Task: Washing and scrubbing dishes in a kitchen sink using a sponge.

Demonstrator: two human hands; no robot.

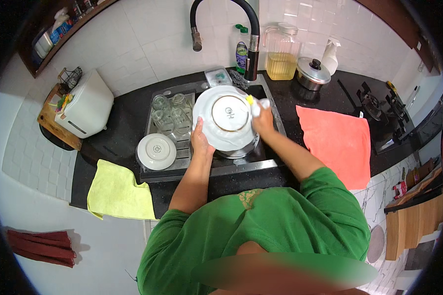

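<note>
My left hand (201, 138) grips the lower left rim of a large white plate (206, 110). The plate is tilted over the sink (264, 164), its underside and foot ring facing me. At the plate's right edge my right hand (263, 121) presses a sponge (249, 99), of which a yellow corner shows. White foam covers the fingers and most of the sponge. Below the plate, partly hidden by it, a metal pot (245, 150) sits in the basin.
Several upturned glasses (171, 110) and a small upturned plate (157, 151) stand on the drainboard. The black faucet (254, 37) arches behind the sink. A yellow cloth (120, 191) lies left, a coral cloth (336, 145) right. A pitcher (281, 55) and a lidded pot (313, 73) stand behind.
</note>
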